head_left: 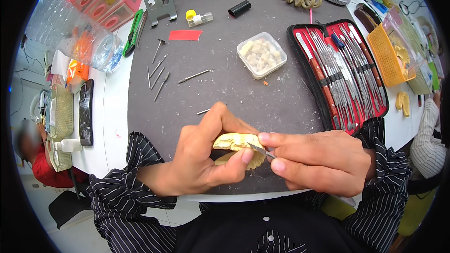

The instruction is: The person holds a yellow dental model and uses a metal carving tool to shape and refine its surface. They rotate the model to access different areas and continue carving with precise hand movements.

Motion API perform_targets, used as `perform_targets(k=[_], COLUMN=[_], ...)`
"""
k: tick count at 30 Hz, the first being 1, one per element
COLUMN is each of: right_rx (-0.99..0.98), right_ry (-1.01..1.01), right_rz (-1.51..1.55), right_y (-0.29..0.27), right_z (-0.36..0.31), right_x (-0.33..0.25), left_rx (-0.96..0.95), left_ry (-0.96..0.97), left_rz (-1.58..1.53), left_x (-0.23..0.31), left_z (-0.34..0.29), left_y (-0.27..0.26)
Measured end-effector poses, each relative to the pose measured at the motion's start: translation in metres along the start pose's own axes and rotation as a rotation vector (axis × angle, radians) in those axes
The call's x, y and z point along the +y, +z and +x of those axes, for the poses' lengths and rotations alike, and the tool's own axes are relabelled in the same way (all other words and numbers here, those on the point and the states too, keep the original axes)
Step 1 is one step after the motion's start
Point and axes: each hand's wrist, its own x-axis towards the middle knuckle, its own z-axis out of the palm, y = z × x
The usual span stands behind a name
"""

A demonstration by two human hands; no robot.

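Near the front edge of the grey mat, my left hand [197, 153] is closed around a yellow dental plaster cast [230, 142], its thumb pressing the near side. A toothed part of the cast shows below that thumb. My right hand [323, 160] pinches a slim metal carving knife [259, 149] between thumb and fingers. The knife's tip touches the cast's right end; most of its handle is hidden in the hand. Just beyond my left hand lies a thin metal bit [203, 111], partly covered by the fingers.
An unzipped case of dental instruments [335, 70] lies right, beside a clear box of tooth-shaped pieces [262, 56]. Several burs [161, 84] lie left on the mat [211, 84]. A plastic bottle [105, 54], phone [86, 112] and orange basket [386, 61] flank it. Other people sit on both sides.
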Motion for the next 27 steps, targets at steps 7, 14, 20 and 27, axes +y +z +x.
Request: perform_targets(k=[7, 14, 20, 27], right_rx=[0.019, 0.048, 0.044, -0.004], right_ry=[-0.119, -0.087, -0.07, -0.07], right_rz=[-0.227, -0.236, -0.238, -0.231], right_y=[0.005, 0.011, 0.011, 0.008], right_z=[0.003, 0.001, 0.003, 0.003], right_x=[-0.002, -0.003, -0.006, -0.005], left_rx=[0.0, 0.02, 0.063, 0.077], left_ry=[-0.013, -0.066, -0.013, 0.017], left_rz=[0.01, 0.053, 0.069, 0.094], left_x=[-0.001, -0.001, -0.004, -0.003], left_z=[0.002, -0.001, -0.001, -0.001], left_y=[0.002, 0.002, 0.006, 0.007])
